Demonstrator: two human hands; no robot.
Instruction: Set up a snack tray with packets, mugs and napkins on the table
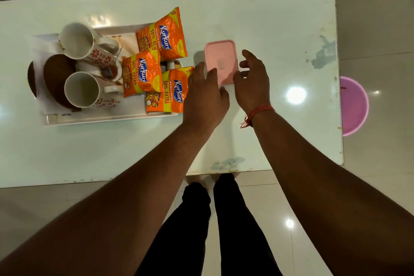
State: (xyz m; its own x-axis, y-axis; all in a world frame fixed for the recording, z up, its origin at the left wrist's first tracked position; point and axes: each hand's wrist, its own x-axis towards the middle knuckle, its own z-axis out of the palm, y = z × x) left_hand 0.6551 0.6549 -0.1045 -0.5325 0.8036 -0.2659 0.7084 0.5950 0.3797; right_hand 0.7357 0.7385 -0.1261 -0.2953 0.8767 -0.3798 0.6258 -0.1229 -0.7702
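- Hands: left hand [205, 94] and right hand [253, 82] flank a pink lidded box [220, 58] on the desk [280, 29], fingers spread, touching its sides.
- Left of the left hand: white tray [107, 117] holding Kurkure packets [165, 33] and floral mugs [78, 40].

Both forearms were bare, with no sleeves in view. A red thread bracelet [259, 111] circled the wrist of the right hand [253, 82], its loose ends dangling. Black trousers [224, 219] covered both legs at lower centre.

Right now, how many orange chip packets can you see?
3, all on the white tray: far packet, middle packet, near packet by the left hand. None seems hidden.
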